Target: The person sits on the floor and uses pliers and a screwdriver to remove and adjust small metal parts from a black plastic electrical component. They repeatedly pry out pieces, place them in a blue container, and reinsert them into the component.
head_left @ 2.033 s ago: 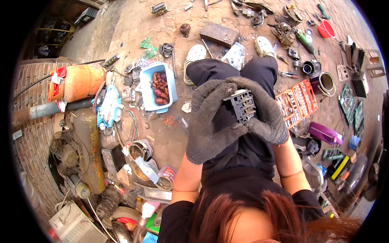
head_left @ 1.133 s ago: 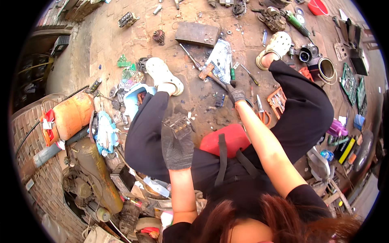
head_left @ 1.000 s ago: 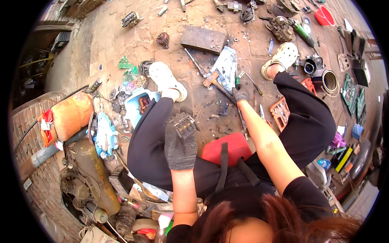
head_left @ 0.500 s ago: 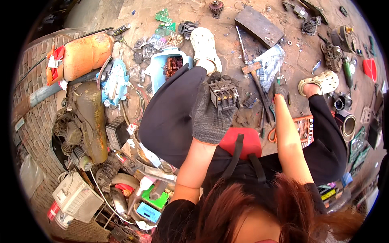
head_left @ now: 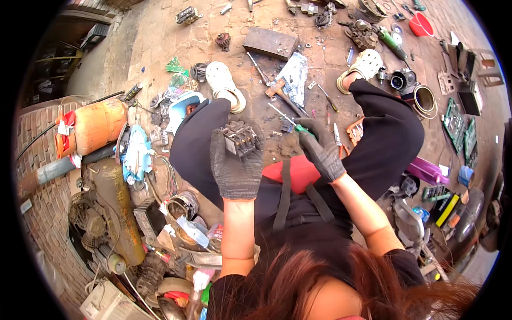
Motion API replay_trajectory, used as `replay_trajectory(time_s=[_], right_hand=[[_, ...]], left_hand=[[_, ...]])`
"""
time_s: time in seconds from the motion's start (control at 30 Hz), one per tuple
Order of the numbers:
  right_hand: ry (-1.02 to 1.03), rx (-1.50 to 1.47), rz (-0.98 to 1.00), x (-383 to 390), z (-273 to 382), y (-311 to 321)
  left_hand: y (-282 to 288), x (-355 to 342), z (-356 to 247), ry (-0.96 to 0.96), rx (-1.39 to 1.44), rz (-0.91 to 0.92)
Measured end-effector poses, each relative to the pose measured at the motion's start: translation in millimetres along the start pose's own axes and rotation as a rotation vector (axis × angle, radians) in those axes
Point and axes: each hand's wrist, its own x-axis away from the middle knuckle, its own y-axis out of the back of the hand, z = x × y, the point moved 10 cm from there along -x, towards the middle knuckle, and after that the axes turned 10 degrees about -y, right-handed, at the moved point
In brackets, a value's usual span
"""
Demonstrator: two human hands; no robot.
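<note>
My left hand (head_left: 234, 173), in a dark grey knit glove, is closed around a black electrical contactor (head_left: 241, 142). The contactor's side with a row of brassy terminals faces up, over my left thigh. Gloved too, my right hand (head_left: 322, 151) is wrapped around the green handle of a screwdriver (head_left: 281, 114). Its thin metal shaft points up and left, toward the hammer, and is apart from the contactor. Part of the handle is hidden in my fingers.
Beyond my hands lie a hammer (head_left: 288, 99), a pale blue cloth (head_left: 292, 77), a dark metal block (head_left: 270, 42) and another screwdriver (head_left: 329, 100). A light blue basin (head_left: 178, 110) stands by my left knee. An orange gas cylinder (head_left: 101, 127) lies at the left.
My right hand has picked up the green-handled screwdriver from the floor and drawn it closer to the left hand. The contactor is still in my left hand, and the view has shifted.
</note>
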Motion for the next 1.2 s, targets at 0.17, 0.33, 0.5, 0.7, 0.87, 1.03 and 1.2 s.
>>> replay_trajectory(time_s=[0.17, 0.33, 0.5, 0.7, 0.87, 1.03, 1.2], right_hand=[[0.183, 0.235, 0.026, 104.0, 49.1, 13.9], [0.412, 0.359, -0.034, 172.9, 64.8, 25.3], [0.423, 0.289, 0.007, 199.1, 58.2, 11.0], [0.475, 0.324, 0.006, 219.6, 80.1, -11.1], [0.507, 0.408, -0.036, 225.2, 87.3, -19.1], [0.479, 0.408, -0.027, 221.8, 97.7, -28.6], [0.695, 0.673, -0.047, 231.8, 123.0, -52.9]], left_hand=[[-10.6, 47.9, -5.9, 0.036, 0.028, -0.019], [-14.7, 86.8, -16.9, 0.01, 0.063, 0.027], [-18.4, 109.7, -34.7, 0.054, 0.119, 0.134], [-29.8, 114.0, -33.0, 0.095, 0.108, 0.17], [-19.1, 105.8, -28.5, 0.148, 0.197, 0.156], [-19.6, 88.7, -35.1, 0.14, 0.213, 0.166], [-23.9, 86.2, -36.2, 0.166, 0.267, 0.184]])
